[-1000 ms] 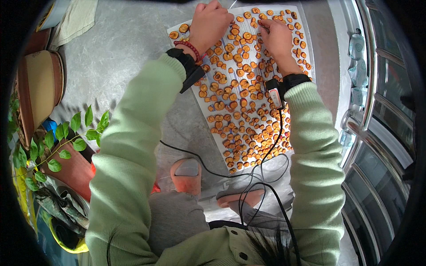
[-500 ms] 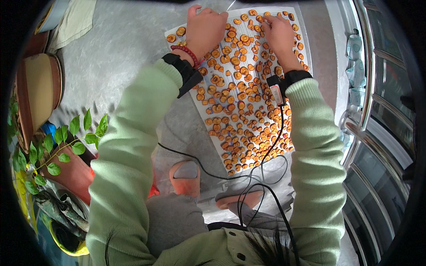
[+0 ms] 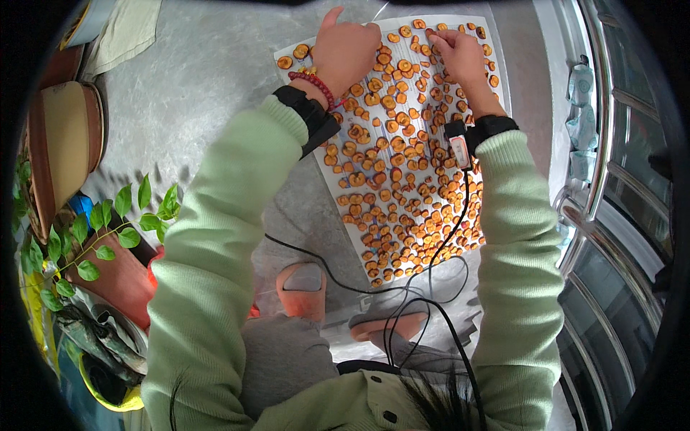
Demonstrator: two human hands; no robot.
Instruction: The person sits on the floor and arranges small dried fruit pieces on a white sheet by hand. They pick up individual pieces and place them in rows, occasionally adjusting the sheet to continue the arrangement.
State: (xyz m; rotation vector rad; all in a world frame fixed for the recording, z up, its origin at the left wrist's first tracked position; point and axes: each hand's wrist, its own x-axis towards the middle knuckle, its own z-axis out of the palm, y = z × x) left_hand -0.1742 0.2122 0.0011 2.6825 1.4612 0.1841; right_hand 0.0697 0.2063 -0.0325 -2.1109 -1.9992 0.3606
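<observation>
Many orange-brown dried fruit slices (image 3: 397, 144) with dark rims lie spread over a white printed sheet (image 3: 392, 129). My left hand (image 3: 348, 54) is over the sheet's far left part, back upward. Its little finger sticks out and the other fingers curl under; whatever they hold is hidden. Toward the far right, my right hand (image 3: 463, 61) pinches a small fruit slice (image 3: 430, 33) between thumb and forefinger, close to the sheet. A red bead bracelet (image 3: 314, 82) and a black strap circle my left wrist. A black strap with a small cabled device (image 3: 458, 144) is on the right.
Black cable (image 3: 460, 223) runs from the right wrist and loops over the sheet's near end. Metal railings (image 3: 596, 129) stand along the right. A leafy plant (image 3: 104, 251), a red-brown pot and a beige container (image 3: 61, 140) crowd the left. Slippered feet (image 3: 302, 291) are close by.
The sheet and both hands appear slightly farther right in view. My right fingers have drawn together, and a slice now shows at their tips. My left hand keeps nearly the same pose.
</observation>
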